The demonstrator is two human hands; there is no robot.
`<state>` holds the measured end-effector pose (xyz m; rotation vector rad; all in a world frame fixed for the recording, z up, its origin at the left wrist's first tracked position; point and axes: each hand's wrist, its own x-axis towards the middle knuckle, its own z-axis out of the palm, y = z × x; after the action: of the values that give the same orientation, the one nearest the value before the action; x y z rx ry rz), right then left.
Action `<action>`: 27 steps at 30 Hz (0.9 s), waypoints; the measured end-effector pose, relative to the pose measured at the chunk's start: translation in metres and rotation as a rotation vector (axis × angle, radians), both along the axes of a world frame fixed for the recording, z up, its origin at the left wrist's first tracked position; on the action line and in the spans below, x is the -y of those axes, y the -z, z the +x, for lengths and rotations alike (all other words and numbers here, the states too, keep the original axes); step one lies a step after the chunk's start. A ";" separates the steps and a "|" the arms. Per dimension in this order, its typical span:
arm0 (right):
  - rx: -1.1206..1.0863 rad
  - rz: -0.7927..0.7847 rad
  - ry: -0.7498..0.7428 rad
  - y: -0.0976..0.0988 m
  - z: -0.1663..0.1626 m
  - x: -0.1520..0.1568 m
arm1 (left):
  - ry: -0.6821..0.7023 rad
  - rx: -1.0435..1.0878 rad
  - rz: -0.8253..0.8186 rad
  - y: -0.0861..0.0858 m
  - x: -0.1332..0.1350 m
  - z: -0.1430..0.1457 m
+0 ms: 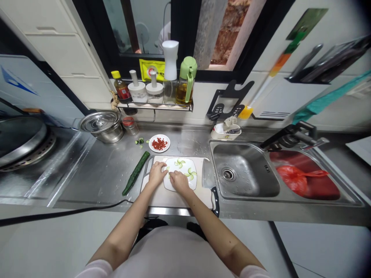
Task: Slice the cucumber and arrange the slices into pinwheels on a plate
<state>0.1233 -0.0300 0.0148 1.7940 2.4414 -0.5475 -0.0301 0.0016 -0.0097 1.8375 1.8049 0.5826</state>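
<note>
A white square plate (176,186) lies on a light cutting board (156,199). Thin pale-green cucumber slices (190,174) form two pinwheels on its top and right side. At the plate's left edge, my left hand (157,173) is closed, with a bit of cucumber slice showing at its fingertips. My right hand (179,182) is close beside it over the plate, its fingers pinched together at another slice, mostly hidden. A whole cucumber (135,173) lies left of the board. On the board's right side rests a cleaver (207,174), its black handle at the front corner.
Behind the board are a small plate of chopped red pepper (159,143) and several cucumber scraps (140,141). A lidded steel pot (106,129) and a jar (130,126) stand back left. The sink (246,170) is to the right. A seasoning rack (156,106) hangs behind.
</note>
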 end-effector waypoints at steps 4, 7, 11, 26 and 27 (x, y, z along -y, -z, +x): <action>-0.011 -0.012 0.021 -0.002 -0.003 0.000 | -0.003 0.010 0.006 0.000 0.000 0.000; -0.023 -0.015 0.038 -0.002 -0.004 0.001 | -0.001 0.013 0.004 0.001 0.000 -0.001; -0.033 -0.023 0.056 0.000 -0.004 0.002 | 0.002 0.017 0.002 0.001 0.000 0.000; -0.062 -0.004 0.121 0.001 -0.011 0.005 | -0.023 0.016 0.016 0.002 0.002 0.002; -0.071 -0.001 0.126 0.002 -0.010 0.005 | -0.024 0.027 0.024 0.003 0.002 0.002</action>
<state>0.1128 -0.0351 0.0130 1.9723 2.3835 -0.6323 -0.0283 -0.0006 -0.0123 1.8170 1.8117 0.6379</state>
